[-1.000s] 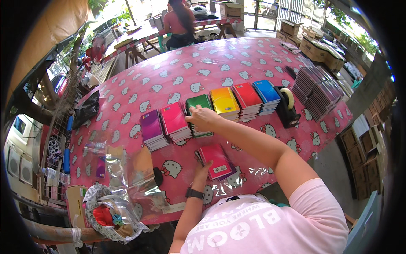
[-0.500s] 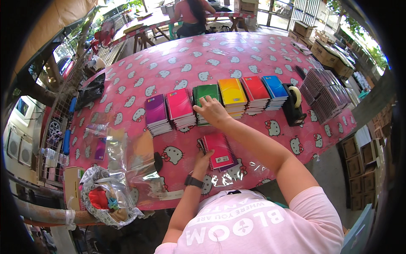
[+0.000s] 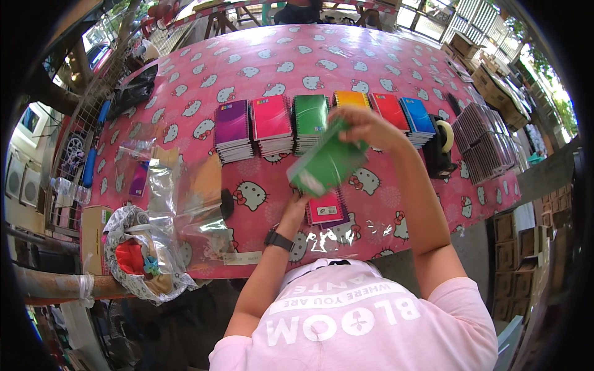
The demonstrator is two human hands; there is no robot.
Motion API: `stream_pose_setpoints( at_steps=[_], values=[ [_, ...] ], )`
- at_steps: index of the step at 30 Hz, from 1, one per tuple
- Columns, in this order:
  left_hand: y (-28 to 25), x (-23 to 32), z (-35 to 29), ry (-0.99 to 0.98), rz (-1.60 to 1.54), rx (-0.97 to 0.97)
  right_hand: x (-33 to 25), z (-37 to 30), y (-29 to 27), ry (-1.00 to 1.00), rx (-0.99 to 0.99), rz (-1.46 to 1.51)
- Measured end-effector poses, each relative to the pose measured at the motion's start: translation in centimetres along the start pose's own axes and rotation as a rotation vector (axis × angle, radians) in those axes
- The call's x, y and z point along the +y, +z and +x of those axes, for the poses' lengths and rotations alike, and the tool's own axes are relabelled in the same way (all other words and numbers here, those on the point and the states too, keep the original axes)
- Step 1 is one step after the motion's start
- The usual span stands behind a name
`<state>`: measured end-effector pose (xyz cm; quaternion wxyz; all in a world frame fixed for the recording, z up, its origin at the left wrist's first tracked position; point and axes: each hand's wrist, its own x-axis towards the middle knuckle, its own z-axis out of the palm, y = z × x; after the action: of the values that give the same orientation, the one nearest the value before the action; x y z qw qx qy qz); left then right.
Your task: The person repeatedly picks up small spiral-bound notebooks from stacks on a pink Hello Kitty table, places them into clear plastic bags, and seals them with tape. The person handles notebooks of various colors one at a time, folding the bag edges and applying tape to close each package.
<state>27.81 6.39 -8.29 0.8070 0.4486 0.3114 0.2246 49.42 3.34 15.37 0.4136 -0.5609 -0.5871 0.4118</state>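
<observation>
Green notebook (image 3: 328, 162), held tilted above the counter (image 3: 396, 191), in front of the green stack (image 3: 310, 114) and partly over the pink notebook (image 3: 325, 211). The right hand (image 3: 368, 128) is closed on its upper right end; the left hand (image 3: 296, 207) lies at the pink notebook's left edge, but whether its fingers grip or merely steady that edge cannot be told. A purple notebook (image 3: 344, 221) shows beneath the pink one. Good handling, as judged here, calls for a firm hold near the end, the cover levelled before contact, edges kept parallel with those below, and the left hand steadying the lower notebooks so that the wire bindings do not catch. Motion blur softens the green cover, and its binding is hard to make out. The green notebook conceals the left fingertips and the pink notebook's upper part; the right hand covers part of the yellow stack (image 3: 351, 99).
</observation>
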Motion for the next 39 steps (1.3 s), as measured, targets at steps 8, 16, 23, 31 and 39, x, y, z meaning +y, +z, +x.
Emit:
stream_pose_setpoints(
  at_steps=[8, 16, 23, 31, 39],
  values=[
    [0.5, 3.1, -1.6, -0.148, -0.159, -0.153, 9.4, 1.4, 7.1, 0.004, -0.17, -0.459],
    [1.8, 3.6, -2.0, -0.044, 0.043, -0.092, 7.7, 0.1, 0.1, -0.066, 0.375, -1.198],
    [0.9, 3.4, -1.6, -0.143, 0.072, -0.08, 8.3, 1.6, -2.4, -0.047, 0.233, -1.225],
    [1.6, 3.1, -1.7, -0.089, 0.03, -0.054, 11.0, -2.2, -2.6, -0.03, 0.504, -1.151],
    [1.2, 3.6, -1.8, -0.152, -0.049, -0.067, 11.1, -2.5, -2.4, -0.313, 0.607, -1.25]
  ],
)
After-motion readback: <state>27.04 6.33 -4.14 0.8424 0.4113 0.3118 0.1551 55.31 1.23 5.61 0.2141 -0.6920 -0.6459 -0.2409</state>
